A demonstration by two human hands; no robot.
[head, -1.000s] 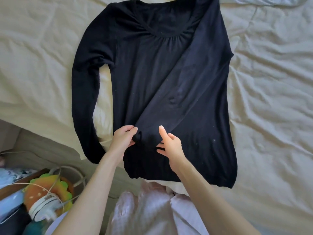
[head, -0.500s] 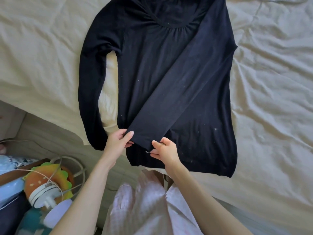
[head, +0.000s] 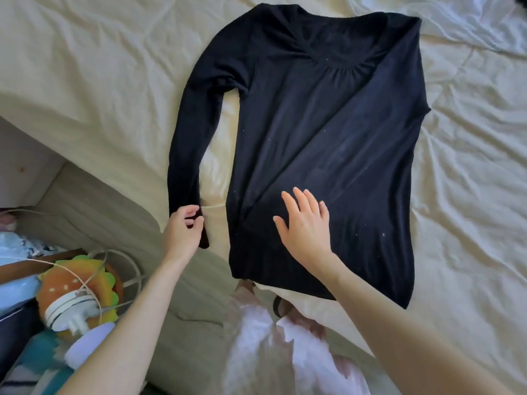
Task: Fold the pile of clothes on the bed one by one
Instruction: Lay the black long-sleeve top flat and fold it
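A dark navy long-sleeved top lies spread front-up on the cream bed sheet. One sleeve is folded diagonally across the body, ending near the lower left hem. The other sleeve runs straight down the left side toward the bed's edge. My left hand pinches the cuff of that left sleeve, fingers curled round it. My right hand lies flat with fingers spread on the folded sleeve's end, over the lower body of the top.
The bed's edge runs diagonally at lower left, with floor beside it. A colourful toy with a white device and cords sits on the floor at left. White bedding is bunched at the top right.
Both hands let go of the folded sleeve's cuff. My left hand moved left and took the other sleeve's cuff. My right hand opened flat on the top.
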